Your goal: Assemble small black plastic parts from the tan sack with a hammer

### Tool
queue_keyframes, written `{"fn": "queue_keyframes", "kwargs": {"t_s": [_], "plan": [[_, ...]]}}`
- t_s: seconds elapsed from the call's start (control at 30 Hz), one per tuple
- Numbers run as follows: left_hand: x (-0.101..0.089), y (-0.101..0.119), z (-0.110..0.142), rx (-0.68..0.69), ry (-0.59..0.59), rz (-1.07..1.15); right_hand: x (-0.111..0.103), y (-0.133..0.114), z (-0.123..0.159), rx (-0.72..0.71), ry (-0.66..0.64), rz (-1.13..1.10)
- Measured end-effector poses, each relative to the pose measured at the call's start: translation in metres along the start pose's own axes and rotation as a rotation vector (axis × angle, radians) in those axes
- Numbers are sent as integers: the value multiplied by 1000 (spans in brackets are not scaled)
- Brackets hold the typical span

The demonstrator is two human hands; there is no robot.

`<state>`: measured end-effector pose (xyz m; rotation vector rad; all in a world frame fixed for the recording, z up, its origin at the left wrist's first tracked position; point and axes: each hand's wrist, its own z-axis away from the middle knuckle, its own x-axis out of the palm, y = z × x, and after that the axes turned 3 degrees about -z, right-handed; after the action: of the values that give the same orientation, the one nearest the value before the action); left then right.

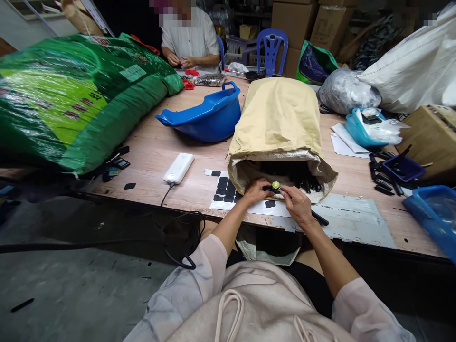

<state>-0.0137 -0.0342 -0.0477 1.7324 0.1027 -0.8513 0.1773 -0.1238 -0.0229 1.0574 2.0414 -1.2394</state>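
Observation:
My left hand [257, 191] is closed on one end of a small black part [268, 188] with a round yellow-green disc [276, 185] on it. From the other side, my right hand [297, 204] pinches close beside the disc, its fingertips partly hidden. Both hands are at the mouth of a tan sack [281, 118] lying on its side, with black pieces [309, 178] inside. A sheet of black square stickers [223, 190] lies left of my left hand, and a loose black square [270, 204] lies between my wrists. Under my right wrist a black stick-like piece [319, 217] sticks out.
A white power bank [179, 168] with a cable lies left on the table. Behind it stand a blue basin [210, 116] and a large green sack [81, 95]. Right are black parts, a teal bowl [361, 130] and a blue tub [432, 209]. Another person [192, 38] sits opposite.

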Motion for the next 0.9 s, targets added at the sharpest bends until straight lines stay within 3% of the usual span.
{"fn": "queue_keyframes", "kwargs": {"t_s": [0.27, 0.4, 0.57, 0.73, 0.9], "plan": [[0, 2, -1, -2, 4, -10, -1, -13, -3, -96, 29, 85], [0, 2, -1, 9, 8, 1, 0, -9, -2, -74, -18, 145], [2, 1, -1, -16, 15, 22, -8, -6, -2, -32, 75, 112], [4, 0, -2, -16, 24, -13, -9, 1, 5, -21, 20, 111], [4, 2, -4, -23, 13, -48, -8, 18, -3, 3, 86, 106]]}}
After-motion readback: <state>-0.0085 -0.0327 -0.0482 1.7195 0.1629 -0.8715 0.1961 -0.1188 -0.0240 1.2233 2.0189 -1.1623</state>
